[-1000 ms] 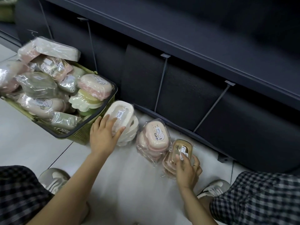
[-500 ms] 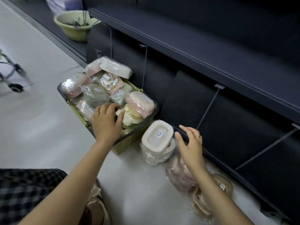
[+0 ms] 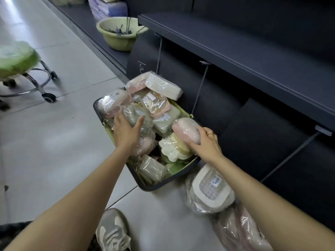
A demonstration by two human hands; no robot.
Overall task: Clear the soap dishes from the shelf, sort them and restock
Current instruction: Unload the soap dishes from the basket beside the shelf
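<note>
Hands had been moved off the sorted stacks on the floor and into the basket [image 3: 145, 185] since a second earlier, when the left rested on the white stack and the right on a brown dish; the sorting was judged to be going on, with more stock about to be drawn out. The left hand [image 3: 125, 129] was curled over a grey-green wrapped soap dish [image 3: 137, 116] near the middle of the heap, thumb along its near right edge. The right hand [image 3: 206, 142] was closed round a pink wrapped dish [image 3: 186, 129] at the basket's right side, above a white and yellow scalloped dish [image 3: 172, 149]. The basket was heaped with wrapped dishes in pink, green and cream. A white stack [image 3: 212, 189] stood on the floor just right of it, pink packs [image 3: 241, 230] nearer still. The dark shelf [image 3: 253, 51] above lay bare.
</note>
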